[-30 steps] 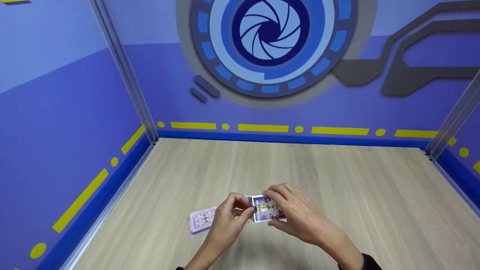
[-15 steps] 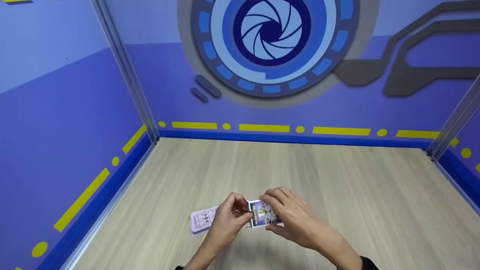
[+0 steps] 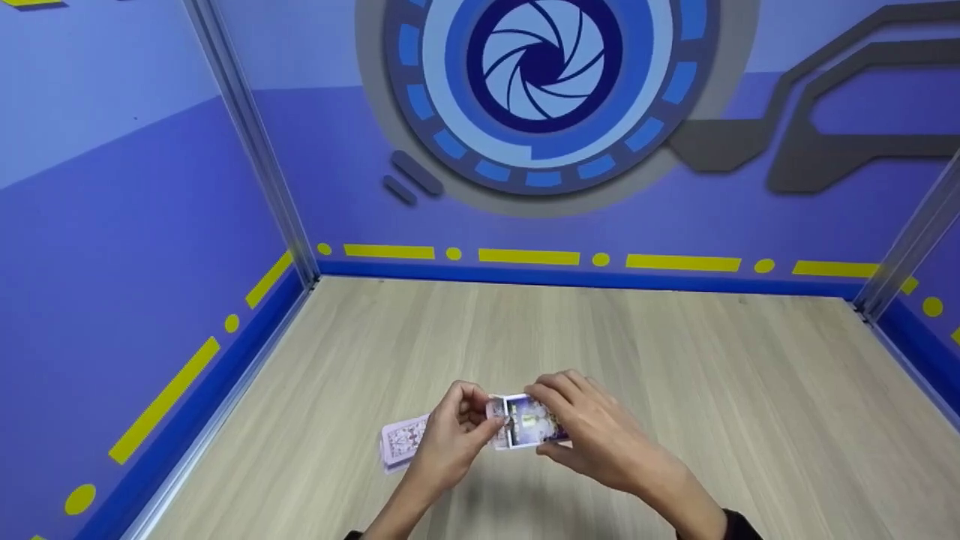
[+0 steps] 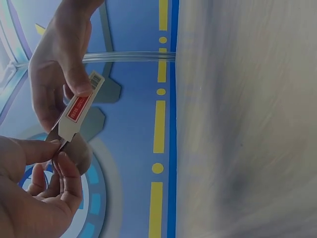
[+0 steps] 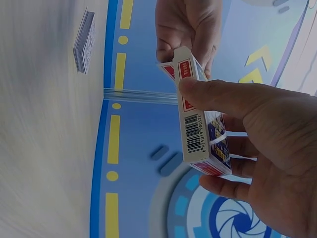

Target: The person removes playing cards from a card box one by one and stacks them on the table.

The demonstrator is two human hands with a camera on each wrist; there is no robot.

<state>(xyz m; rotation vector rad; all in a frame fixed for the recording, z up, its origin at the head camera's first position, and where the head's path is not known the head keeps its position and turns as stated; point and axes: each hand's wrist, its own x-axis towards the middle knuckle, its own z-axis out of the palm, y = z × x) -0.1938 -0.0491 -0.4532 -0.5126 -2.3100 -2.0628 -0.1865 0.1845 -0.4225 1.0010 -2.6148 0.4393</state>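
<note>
A small card box (image 3: 527, 421), white-edged with a purple picture face, is held above the table. My right hand (image 3: 596, 431) grips it by its long edges; in the right wrist view the thumb lies along the barcode side of the box (image 5: 194, 131). At the other end, my left hand (image 3: 450, 442) pinches a flap with thumb and forefinger, as the left wrist view shows at the box's end (image 4: 69, 128). That end's flaps stand out from the box. Whether anything is inside cannot be seen. Left of my left hand, a deck of cards (image 3: 403, 441) lies back-up on the table.
The wood-grain table (image 3: 675, 360) is bounded by a blue-purple back wall (image 3: 300, 165) and a left side panel (image 3: 112, 300). Metal posts (image 3: 255, 142) stand at the corners.
The box tilted and dipped slightly toward me, then came back up. More of a pale flap now shows between my left fingers and the box. The deck has stayed put.
</note>
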